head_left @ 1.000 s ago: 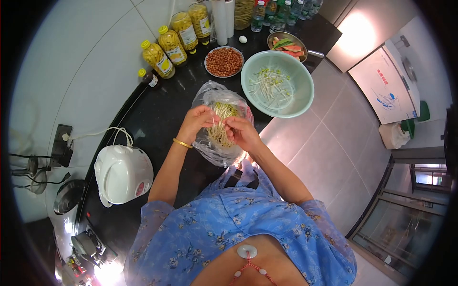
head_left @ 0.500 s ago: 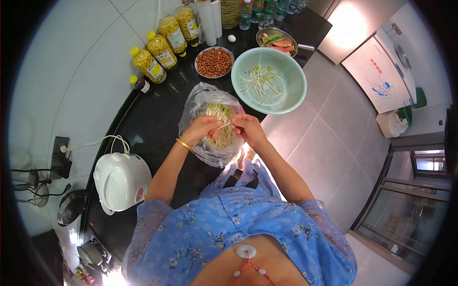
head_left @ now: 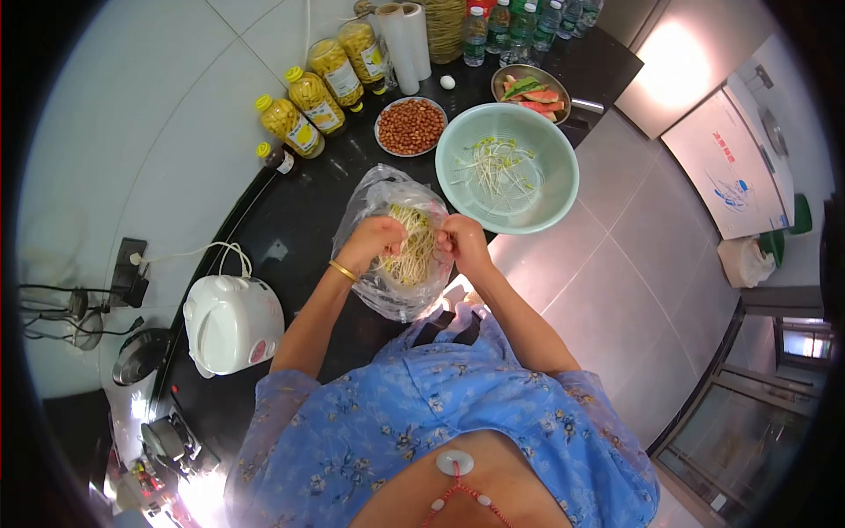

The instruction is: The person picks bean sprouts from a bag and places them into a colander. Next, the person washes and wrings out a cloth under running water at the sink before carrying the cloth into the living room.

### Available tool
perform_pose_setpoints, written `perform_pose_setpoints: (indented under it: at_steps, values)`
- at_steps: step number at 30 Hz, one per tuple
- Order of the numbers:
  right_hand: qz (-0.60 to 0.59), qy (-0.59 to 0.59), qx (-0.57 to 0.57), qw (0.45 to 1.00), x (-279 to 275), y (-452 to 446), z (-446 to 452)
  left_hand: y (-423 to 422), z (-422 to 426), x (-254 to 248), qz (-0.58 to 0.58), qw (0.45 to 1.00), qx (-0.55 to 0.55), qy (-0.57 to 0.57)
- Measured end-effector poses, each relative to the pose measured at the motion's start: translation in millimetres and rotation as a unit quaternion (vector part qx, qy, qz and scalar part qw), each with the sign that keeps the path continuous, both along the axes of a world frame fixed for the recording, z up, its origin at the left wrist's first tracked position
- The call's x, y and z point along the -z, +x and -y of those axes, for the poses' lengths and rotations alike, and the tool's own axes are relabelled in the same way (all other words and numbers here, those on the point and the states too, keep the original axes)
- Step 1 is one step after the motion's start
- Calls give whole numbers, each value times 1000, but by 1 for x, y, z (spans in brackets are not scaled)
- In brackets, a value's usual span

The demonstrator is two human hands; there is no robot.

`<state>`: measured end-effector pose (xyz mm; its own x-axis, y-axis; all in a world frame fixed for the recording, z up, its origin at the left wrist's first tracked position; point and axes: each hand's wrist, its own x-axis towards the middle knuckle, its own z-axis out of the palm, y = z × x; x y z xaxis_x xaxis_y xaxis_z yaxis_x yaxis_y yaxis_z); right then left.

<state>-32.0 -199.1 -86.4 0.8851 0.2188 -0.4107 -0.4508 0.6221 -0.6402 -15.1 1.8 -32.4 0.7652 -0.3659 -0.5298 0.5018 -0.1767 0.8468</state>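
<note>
Flanking bagged sprouts (head_left: pixel 414 251), both hands (head_left: pixel 377 241)

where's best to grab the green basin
Take the pale green basin two-handed, probably at the left and right of its rim, coming from the near side. It is wide and round with no handle in view, and the metal pan crowds its far side. Keep it level: loose sprouts lie inside.
</note>
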Motion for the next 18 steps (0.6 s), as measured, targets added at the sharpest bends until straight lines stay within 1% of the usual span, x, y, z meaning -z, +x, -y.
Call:
perform_pose_setpoints:
  at_steps: [1, 2, 4, 5, 6, 7, 9, 12, 13, 14, 16, 18]
  values:
    - [-36, 63, -8, 997, -1, 5, 5, 1, 2, -3, -33, 997, -70, -29]
    - [-33, 66, -13, 997, -2, 7, 5, 0, 6, -6, -30, 996, -75, -26]
    - [-41, 49, -32, 997, -14, 7, 3, -6, 15, -11, -90, 962, -196, -167]
    - [-38, 54, -57, 996, -17, 7, 2, -8, 17, -9, -87, 962, -200, -166]
    - [-37, 54, -60, 996, -17, 8, 0, -11, 19, -5, -93, 953, -204, -204]
    - [-2, 27, -83, 996, -17, 9, -4, -13, 22, -1, -98, 943, -208, -243]
    - [78, -40, -120, 989, -21, 9, -8, -18, 28, 6, -86, 938, -221, -251]
    - [116, -62, -116, 985, -31, 7, -17, -24, 38, 10, -77, 929, -240, -272]
    - [99, -30, -89, 991, -29, 8, -21, -25, 41, 10, -79, 922, -249, -285]
    - [99, -31, -89, 991, -29, 8, -18, -26, 43, 12, -79, 922, -248, -285]
    - [60, -31, -118, 991, -43, 7, -11, -27, 44, 14, -85, 920, -268, -273]
    - [62, -42, -134, 988, -39, 6, -9, -27, 44, 13, -89, 923, -261, -267]
